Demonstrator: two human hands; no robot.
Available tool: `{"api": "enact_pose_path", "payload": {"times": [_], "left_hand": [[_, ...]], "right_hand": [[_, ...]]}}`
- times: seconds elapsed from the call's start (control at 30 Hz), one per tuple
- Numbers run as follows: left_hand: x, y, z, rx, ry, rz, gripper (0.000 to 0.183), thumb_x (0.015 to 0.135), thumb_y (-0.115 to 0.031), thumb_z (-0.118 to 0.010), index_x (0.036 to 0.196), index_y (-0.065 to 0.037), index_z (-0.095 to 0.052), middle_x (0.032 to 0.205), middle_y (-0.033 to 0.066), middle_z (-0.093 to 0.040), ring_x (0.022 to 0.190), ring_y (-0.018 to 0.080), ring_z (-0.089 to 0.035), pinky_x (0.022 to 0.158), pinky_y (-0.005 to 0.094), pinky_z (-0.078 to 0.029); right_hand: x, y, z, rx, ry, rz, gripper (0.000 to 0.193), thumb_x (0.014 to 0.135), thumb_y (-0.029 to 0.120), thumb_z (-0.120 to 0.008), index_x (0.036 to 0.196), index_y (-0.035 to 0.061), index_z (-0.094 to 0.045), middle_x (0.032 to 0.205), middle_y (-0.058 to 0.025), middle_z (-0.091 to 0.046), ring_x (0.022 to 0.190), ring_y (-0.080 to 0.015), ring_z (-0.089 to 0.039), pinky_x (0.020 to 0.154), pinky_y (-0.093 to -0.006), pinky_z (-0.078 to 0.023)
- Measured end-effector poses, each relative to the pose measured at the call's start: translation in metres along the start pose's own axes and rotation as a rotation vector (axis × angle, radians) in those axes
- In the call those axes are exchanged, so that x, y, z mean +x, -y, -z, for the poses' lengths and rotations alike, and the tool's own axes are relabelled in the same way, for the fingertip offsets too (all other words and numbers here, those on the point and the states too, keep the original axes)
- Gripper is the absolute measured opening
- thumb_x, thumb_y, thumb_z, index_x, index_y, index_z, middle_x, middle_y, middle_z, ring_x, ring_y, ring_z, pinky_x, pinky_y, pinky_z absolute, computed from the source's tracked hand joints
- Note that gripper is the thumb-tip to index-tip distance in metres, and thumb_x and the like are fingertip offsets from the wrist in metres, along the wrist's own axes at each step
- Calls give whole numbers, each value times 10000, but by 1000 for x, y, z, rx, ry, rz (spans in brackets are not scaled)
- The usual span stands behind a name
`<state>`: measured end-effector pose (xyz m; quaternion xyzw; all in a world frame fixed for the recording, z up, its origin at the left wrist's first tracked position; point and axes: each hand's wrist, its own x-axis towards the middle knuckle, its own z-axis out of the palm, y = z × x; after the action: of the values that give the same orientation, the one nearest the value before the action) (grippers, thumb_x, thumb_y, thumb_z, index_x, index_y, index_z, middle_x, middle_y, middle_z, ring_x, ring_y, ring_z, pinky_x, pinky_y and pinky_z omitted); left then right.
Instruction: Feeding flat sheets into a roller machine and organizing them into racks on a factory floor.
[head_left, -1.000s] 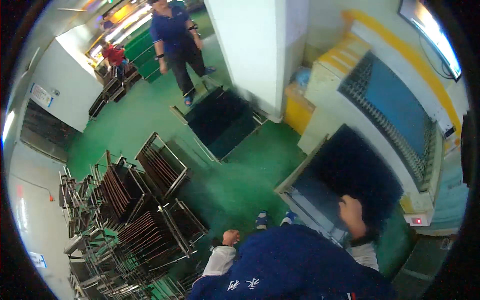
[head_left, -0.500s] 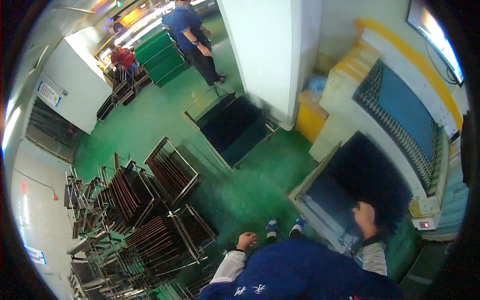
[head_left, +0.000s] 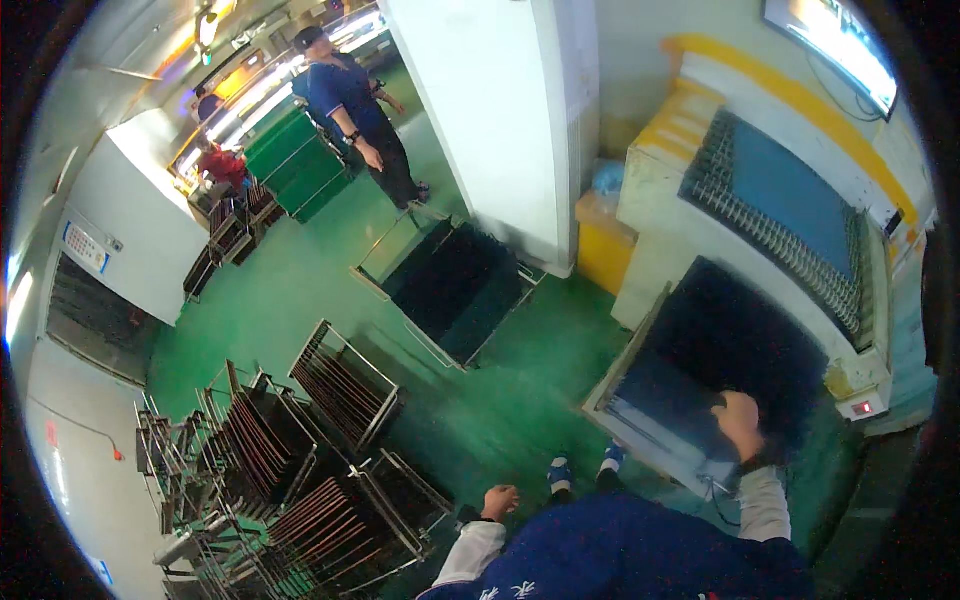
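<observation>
My right hand [head_left: 738,425] rests on a wheeled-frame-like rack [head_left: 618,372] packed with thin dark sheets [head_left: 735,345], close at my right. Its fingers are bent together at the line between the blackish sheets and a greyer strip; what lies between them is hidden. Low in front of my body hangs my left hand [head_left: 500,502], fingers loosely curled and a little apart, with nothing visible in it. Nearest to that hand, on the left, are slotted metal racks [head_left: 345,385].
Another rack of dark sheets [head_left: 455,285] stands ahead, beside a white pillar [head_left: 490,120]. A roller machine [head_left: 790,210] runs along the right wall. One person [head_left: 350,110] stands beyond the rack; another in red [head_left: 222,165] is farther left, near green panels [head_left: 300,165].
My view has tilted slightly up and turned, so the scene sits shifted in the picture. My right hand stays at the dark sheets. The left hand's fingers have loosened slightly.
</observation>
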<state>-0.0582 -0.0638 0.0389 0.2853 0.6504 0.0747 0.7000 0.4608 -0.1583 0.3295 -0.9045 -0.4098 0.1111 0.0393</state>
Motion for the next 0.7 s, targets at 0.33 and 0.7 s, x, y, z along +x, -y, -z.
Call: {"api": "enact_pose_path", "payload": {"times": [0.33,0.7], "left_hand": [[-22,-7,2,-22,41,6,247,834,-163,-590,1013,7,-595,731,64,-618,565,147,-590,441,270,-446],[62,-78,67,248,-16,-153,244,740,-225,-641,911,-51,-630,810,92,-654,654,230,-629,581,365,-515]], "right_hand": [[1,-11,-6,3,-49,35,385,690,262,-710,991,27,-661,914,-189,-649,886,-362,-612,761,-437,-484],[-6,-20,-5,0,-147,158,366,652,251,-737,913,7,-661,882,-208,-642,840,-382,-606,756,-450,-476]]}}
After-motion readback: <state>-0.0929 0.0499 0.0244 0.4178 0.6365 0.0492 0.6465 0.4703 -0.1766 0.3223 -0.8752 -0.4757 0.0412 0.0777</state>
